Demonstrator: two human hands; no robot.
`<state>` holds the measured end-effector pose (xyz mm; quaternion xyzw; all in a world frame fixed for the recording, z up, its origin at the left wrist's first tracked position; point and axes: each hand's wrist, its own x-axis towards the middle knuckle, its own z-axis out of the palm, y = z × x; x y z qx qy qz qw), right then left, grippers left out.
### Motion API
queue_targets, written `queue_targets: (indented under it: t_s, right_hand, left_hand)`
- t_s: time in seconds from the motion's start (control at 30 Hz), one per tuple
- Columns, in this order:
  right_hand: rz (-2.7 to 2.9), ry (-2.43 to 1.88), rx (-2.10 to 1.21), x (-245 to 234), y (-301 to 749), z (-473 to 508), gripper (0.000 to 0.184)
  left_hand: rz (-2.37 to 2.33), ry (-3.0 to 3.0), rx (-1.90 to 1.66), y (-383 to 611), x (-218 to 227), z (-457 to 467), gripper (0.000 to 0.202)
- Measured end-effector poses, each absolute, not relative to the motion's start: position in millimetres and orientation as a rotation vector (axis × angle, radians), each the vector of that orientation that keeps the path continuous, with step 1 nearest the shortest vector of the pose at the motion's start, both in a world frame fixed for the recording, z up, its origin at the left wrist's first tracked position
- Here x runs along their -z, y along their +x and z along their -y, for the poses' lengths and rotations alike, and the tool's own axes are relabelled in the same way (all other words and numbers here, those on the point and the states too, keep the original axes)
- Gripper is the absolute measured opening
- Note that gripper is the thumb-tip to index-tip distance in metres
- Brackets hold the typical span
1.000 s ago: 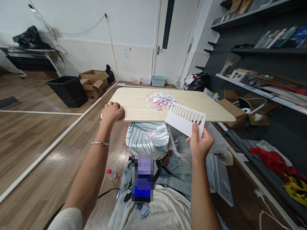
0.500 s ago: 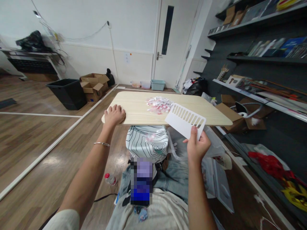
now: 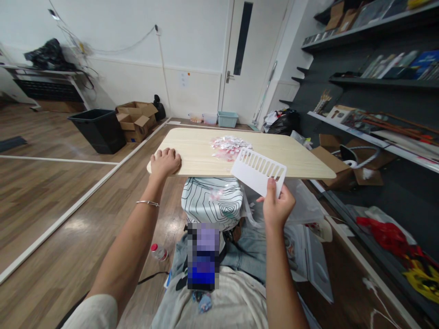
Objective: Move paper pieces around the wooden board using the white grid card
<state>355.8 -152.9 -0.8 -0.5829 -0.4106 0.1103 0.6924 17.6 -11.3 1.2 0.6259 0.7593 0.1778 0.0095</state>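
Note:
A pale wooden board [image 3: 192, 167] serves as the tabletop in front of me. On its left end rests my left hand [image 3: 166, 162], palm down with the fingers spread a little. My right hand [image 3: 278, 201] pinches the lower right corner of a flat white slotted plastic sheet [image 3: 252, 176], thumb on top. The sheet is tilted, and its upper left corner reaches over the board's near edge beside a heap of small white and pink pieces [image 3: 229, 145]. What the pieces are is too small to tell.
Below the board are a patterned fabric-covered seat [image 3: 209, 205] with some pink bits on it and a clear plastic bin [image 3: 303, 205]. A red-capped bottle [image 3: 158, 252] stands on the floor at left. Shelves [image 3: 384, 84] line the right; a black bin [image 3: 99, 132] stands far left.
My right hand has shifted slightly left with the slotted sheet, bringing it nearer the heap. My left hand stays on the board.

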Motion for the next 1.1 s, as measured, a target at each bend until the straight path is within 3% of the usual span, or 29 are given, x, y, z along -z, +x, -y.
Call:
queue_targets:
  t_s: [1.1]
  right_hand:
    - [0.935,-1.296,-0.235,1.4,355.2,155.7,0.078]
  left_hand:
    - [-2.367,1.959,-0.571,17.7,-2.1,13.9,0.062]
